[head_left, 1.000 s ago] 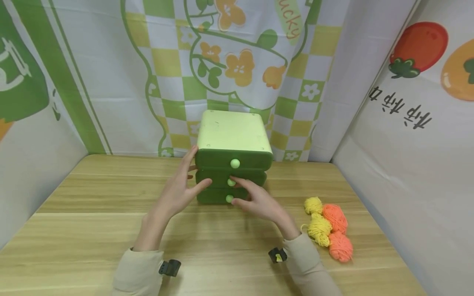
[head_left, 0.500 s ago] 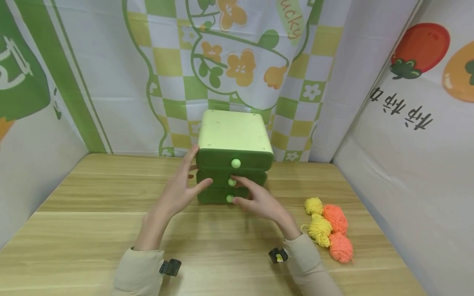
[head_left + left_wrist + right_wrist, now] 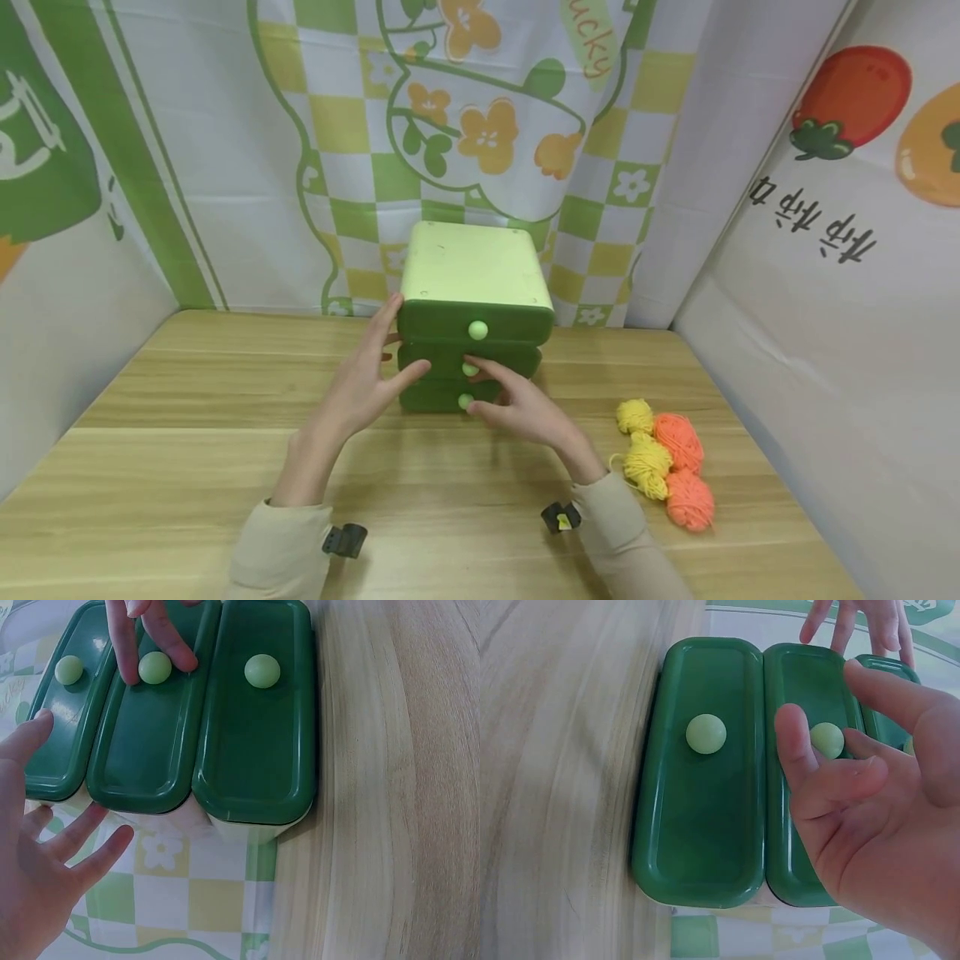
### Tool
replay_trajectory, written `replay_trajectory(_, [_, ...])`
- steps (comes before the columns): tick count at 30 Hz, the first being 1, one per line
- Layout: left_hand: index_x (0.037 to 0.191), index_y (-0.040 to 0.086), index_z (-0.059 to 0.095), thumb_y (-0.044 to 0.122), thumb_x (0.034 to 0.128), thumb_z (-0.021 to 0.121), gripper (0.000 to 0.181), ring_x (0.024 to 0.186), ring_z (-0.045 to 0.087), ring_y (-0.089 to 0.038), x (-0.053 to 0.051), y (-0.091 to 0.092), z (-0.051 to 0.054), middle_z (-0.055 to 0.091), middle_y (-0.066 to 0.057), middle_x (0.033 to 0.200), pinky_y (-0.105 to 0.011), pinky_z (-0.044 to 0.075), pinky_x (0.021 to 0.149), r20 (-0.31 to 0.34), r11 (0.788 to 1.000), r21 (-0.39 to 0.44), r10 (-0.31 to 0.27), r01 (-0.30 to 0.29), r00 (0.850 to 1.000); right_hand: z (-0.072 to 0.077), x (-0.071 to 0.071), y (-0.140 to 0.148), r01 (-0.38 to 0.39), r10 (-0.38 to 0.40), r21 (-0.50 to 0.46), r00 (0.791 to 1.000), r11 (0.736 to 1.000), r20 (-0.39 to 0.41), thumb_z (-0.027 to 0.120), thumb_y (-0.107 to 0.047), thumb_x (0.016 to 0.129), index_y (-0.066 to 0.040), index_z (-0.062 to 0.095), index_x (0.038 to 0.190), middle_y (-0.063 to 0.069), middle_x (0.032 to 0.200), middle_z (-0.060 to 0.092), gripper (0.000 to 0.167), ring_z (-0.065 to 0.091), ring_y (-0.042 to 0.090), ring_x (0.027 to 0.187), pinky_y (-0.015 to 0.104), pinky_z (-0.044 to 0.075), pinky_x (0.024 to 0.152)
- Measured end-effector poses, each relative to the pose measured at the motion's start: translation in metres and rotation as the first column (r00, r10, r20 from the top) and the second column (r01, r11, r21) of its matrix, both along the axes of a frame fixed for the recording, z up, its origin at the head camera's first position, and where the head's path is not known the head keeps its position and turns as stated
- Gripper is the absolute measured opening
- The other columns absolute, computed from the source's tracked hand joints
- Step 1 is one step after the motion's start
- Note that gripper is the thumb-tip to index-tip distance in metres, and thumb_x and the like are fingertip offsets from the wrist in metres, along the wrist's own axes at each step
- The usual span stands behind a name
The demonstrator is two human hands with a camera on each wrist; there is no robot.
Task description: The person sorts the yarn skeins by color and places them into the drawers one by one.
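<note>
A small green drawer cabinet point(image 3: 476, 262) with a pale top and three dark-green drawers stands at the back of the table. All drawers sit closed, each with a round pale knob. Along the cabinet's left side, my left hand point(image 3: 352, 392) spreads its fingers, with its thumb point(image 3: 34, 735) over the drawer fronts. My right hand point(image 3: 528, 408) is at the middle drawer, two fingertips on either side of the middle knob point(image 3: 154, 667). In the right wrist view, this hand partly covers the middle and top drawers.
To the right lie two yellow yarn balls point(image 3: 647, 467) and two orange yarn balls point(image 3: 678, 442), bunched together on the wooden table point(image 3: 187, 467). A checkered cloth point(image 3: 345, 125) hangs right behind the cabinet, and printed white cloth walls enclose both sides.
Almost nothing differs. The right hand and its wrist have shifted very slightly; the drawers and the left hand stay in place.
</note>
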State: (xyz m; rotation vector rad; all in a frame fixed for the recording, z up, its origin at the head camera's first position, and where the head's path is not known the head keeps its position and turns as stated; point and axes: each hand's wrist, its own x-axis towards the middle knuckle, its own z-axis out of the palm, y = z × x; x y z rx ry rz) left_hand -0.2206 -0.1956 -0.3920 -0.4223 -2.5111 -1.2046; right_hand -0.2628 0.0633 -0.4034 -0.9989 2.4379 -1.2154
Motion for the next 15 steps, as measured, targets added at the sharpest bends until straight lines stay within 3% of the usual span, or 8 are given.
replay_trajectory(5, [0.16, 0.036, -0.001, 0.045, 0.0955, 0.063, 0.092, 0.136, 0.047, -0.035, 0.001, -0.001, 0.0, 0.001, 0.006, 0.168, -0.052, 0.049, 0.103, 0.002, 1.0, -0.004, -0.001, 0.001, 1.0, 0.003, 0.002, 0.0, 0.001, 0.0, 0.024, 1.0, 1.0, -0.016, 0.067, -0.025, 0.096, -0.025, 0.038, 0.154, 0.01, 0.139, 0.058, 0.065, 0.063, 0.012, 0.069, 0.026, 0.055, 0.066])
replay_trajectory(15, [0.159, 0.038, -0.003, 0.05, 0.0948, 0.062, 0.092, 0.134, 0.05, -0.033, -0.001, -0.001, -0.001, 0.001, 0.008, 0.168, -0.054, 0.049, 0.103, 0.007, 0.999, -0.03, 0.019, -0.019, 1.0, 0.011, 0.004, 0.008, -0.066, 0.065, 0.018, 0.996, 0.998, 0.068, 0.066, -0.025, 0.097, -0.02, 0.043, 0.151, 0.017, 0.138, 0.057, 0.059, 0.07, 0.031, 0.088, 0.031, 0.059, 0.076])
